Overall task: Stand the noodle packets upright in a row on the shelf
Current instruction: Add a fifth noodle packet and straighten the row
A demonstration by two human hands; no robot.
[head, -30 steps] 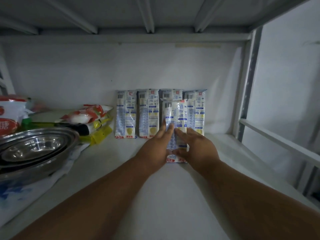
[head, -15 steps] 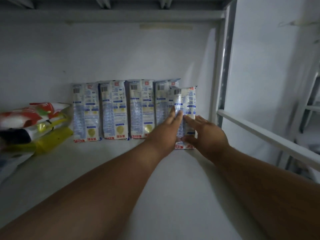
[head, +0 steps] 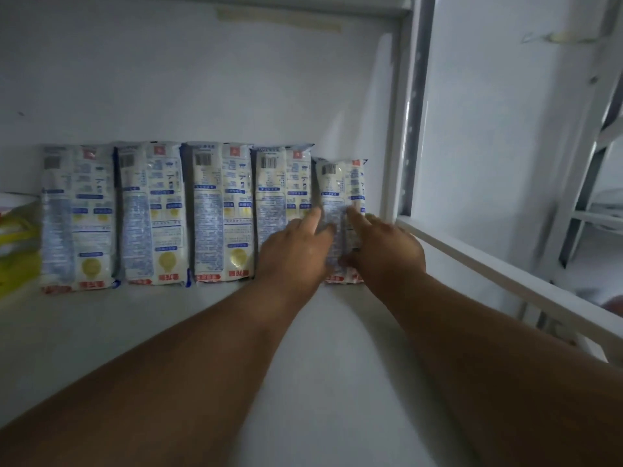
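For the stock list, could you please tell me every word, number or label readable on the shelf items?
None can be read.
White-and-blue plastic noodle packets: barcodes, blue text blocks, upside-down red characters along the bottom, all blurred.
Yellow plastic bag at the left edge: no print visible.

White noodle packets (head: 155, 214), blue print, seemingly yellow seals.

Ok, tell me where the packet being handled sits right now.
In the head view, the packet stands at the right end of the row, beside the fourth packet and near the shelf's right post, with the left hand and right hand on it.
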